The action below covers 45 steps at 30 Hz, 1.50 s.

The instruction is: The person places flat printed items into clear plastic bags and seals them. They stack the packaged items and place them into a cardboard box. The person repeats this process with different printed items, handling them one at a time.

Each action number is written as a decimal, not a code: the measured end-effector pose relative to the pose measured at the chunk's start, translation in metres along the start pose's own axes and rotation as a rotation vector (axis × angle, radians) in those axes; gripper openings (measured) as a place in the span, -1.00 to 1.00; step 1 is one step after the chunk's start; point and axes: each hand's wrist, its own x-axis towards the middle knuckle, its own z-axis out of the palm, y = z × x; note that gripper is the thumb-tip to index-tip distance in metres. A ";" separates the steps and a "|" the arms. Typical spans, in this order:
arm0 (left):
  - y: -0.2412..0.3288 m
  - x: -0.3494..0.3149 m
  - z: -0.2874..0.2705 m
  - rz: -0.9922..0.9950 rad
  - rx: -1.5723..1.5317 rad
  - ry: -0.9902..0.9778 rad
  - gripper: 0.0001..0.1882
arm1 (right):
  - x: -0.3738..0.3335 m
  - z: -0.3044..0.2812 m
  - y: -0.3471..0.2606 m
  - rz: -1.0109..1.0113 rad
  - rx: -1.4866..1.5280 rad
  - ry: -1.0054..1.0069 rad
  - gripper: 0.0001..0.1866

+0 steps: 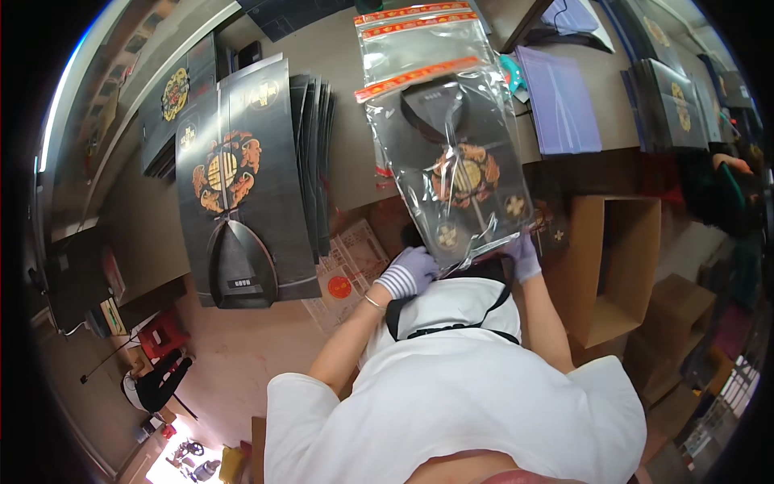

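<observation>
Head: clear bag (455, 165) is extending just beyond your hands.
Left hand (413, 271): curling at its near-left corner; can't tell grip.
Right hand (526, 257): meeting its near-right corner; can't tell grip.

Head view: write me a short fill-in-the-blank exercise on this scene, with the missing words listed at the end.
1. The clear pouch near both hands has a black bag showing ____ it, not beside it.
2. The left hand wears a light purple ____ with white stripes at the cuff.
3. The stack of black bags lies to the ____ of the pouch.
4. The open cardboard box stands on the person's ____ side.

Missing words: inside; glove; left; right.
</observation>
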 end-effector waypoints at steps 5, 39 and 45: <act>0.063 0.001 -0.051 0.204 0.128 0.140 -0.80 | -0.036 0.231 -0.099 -0.820 -0.314 0.138 -0.73; -0.090 0.166 -0.063 -0.299 -0.444 0.676 -0.90 | -0.103 0.111 -0.131 -0.830 -1.019 0.811 -0.71; -0.030 0.191 -0.093 -0.271 -0.443 0.718 -0.81 | -0.131 0.176 0.007 -0.815 -1.140 0.822 -0.70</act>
